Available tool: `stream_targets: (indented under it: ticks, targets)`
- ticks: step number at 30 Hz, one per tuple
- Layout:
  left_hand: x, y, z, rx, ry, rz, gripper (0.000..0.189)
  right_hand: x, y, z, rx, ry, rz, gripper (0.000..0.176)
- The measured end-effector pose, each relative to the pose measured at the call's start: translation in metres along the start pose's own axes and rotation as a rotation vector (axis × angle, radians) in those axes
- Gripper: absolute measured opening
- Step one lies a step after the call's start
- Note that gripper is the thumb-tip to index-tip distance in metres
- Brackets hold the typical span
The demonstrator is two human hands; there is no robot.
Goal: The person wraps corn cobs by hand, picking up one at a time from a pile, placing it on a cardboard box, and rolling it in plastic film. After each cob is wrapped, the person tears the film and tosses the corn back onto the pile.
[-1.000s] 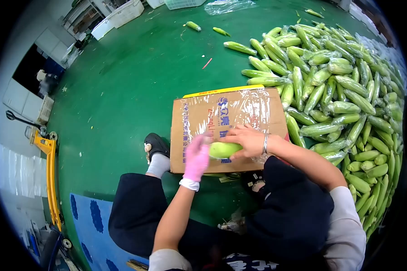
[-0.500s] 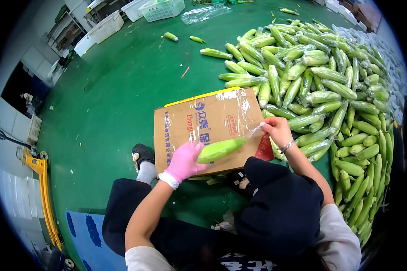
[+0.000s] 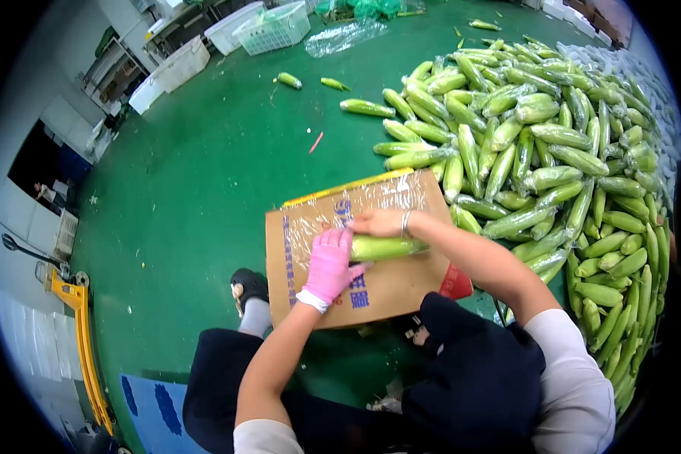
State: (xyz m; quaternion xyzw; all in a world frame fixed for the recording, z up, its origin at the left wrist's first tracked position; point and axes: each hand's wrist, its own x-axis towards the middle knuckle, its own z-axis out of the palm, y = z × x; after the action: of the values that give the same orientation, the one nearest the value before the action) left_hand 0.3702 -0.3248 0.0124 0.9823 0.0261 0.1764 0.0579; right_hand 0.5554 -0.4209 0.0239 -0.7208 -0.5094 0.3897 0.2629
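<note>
Corn ear (image 3: 390, 247), green-husked, lying crosswise over a cardboard box (image 3: 378, 291) with blue print and clear tape. At its left end, the pink-gloved left hand (image 3: 329, 266) — fingers above, thumb below, closed on that end. Just above the same end, the bare right hand (image 3: 378, 222), with fingers stretched toward the gloved fingertips; cannot tell whether pinching anything. Along the box's far edge, a yellow strip (image 3: 340, 191); at its near right corner, a red patch (image 3: 455, 282). Beyond, to the right — a large corn pile (image 3: 541, 178), many ears in clear film, on the green floor (image 3: 204, 189).
</note>
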Motion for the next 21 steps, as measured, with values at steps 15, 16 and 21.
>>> stream_targets:
  ticks: [15, 16, 21]
  targets:
    - [-0.064, 0.104, -0.053, -1.473, -0.928, -1.062, 0.064, -0.066, 0.020, 0.066, -0.384, 0.002, -0.349, 0.066]
    - [-0.079, 0.110, -0.056, -1.709, -1.044, -1.217, 0.061, -0.070, 0.023, 0.073, -0.463, 0.110, -0.420, 0.061]
    - [-0.192, 0.160, -0.059, -1.862, -1.127, -1.619, 0.055, -0.095, 0.027, 0.081, -0.232, 0.326, -0.607, 0.053]
